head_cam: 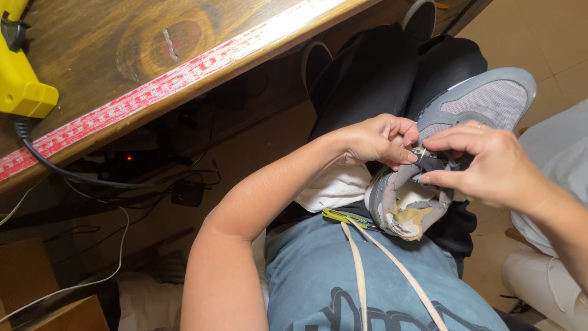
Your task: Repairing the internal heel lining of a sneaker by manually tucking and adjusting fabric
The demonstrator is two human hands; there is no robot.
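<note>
A worn grey sneaker point(478, 101) lies on my lap, toe pointing away, its heel lining torn and yellowed point(409, 217). My left hand point(376, 140) grips the shoe's collar from the left, fingers curled over the edge. My right hand point(487, 162) pinches the same spot from the right, thumb and forefinger closed on the dark tongue area where a small metal piece point(421, 154) shows. Whether it is a needle or an eyelet I cannot tell. A beige lace or strap point(367, 270) runs down over my blue shirt.
A wooden table point(153, 55) with a red-and-white edge strip is at upper left, a yellow glue gun point(18, 79) with a black cord on it. Cables and a power strip lie under it. Yellow-green scissors handles point(340, 216) rest on my lap. Another person's light trousers point(551, 270) are at right.
</note>
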